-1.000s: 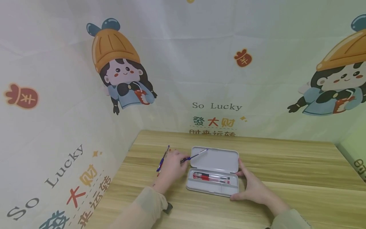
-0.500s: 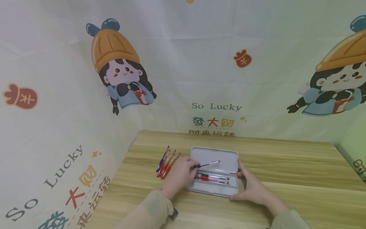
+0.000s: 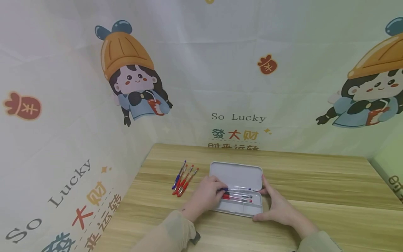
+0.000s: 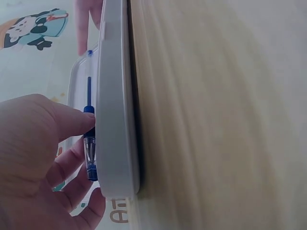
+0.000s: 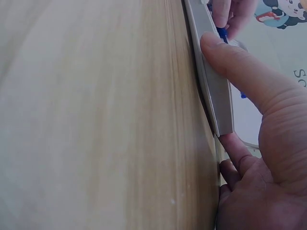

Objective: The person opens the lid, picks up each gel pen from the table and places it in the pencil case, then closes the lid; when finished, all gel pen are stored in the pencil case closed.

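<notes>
A white pencil case [image 3: 236, 175] lies unfolded on the table, its lid tilted back. My left hand [image 3: 209, 192] pinches a blue gel pen [image 4: 89, 155] between thumb and fingers, over the hinge side of the case's tray. The pen lies almost level, its clear end pointing right. Inside the tray are a black pen [image 3: 247, 196] and a red pen [image 3: 247, 200], their left ends hidden by the left hand. At the case's right end, my right hand [image 3: 280, 208] holds it, thumb on the front corner [image 5: 216, 43] and fingers along the far side.
Several red pens [image 3: 185, 184] and a blue pen [image 3: 178, 176] lie side by side on the wooden table [image 3: 315, 182], left of the case. A printed cloth [image 3: 189, 70] hangs behind the table and at its left.
My left hand has carried the blue pen rightward and down from beside the lid to the tray, turning it nearly level. The right hand stays on the case.
</notes>
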A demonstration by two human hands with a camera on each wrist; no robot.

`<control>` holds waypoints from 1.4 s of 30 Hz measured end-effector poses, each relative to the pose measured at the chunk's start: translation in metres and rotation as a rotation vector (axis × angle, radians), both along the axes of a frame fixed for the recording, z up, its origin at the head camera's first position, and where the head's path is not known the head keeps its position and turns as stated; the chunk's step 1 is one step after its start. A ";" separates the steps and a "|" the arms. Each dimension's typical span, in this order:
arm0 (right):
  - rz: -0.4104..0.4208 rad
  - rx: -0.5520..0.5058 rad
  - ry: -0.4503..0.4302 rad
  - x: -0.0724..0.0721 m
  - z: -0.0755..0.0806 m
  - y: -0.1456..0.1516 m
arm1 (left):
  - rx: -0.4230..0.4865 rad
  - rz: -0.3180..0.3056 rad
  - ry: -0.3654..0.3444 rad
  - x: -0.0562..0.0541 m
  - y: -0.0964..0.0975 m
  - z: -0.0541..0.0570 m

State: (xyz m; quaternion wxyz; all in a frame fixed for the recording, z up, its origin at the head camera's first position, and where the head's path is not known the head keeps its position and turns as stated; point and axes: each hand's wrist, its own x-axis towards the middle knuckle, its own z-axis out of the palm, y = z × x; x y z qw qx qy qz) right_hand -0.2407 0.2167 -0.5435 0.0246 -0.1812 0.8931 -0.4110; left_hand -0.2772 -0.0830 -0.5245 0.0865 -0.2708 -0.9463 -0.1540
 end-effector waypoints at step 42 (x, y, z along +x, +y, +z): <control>0.006 0.002 0.010 0.000 0.001 -0.001 | 0.321 0.337 -0.007 -0.024 -0.072 0.009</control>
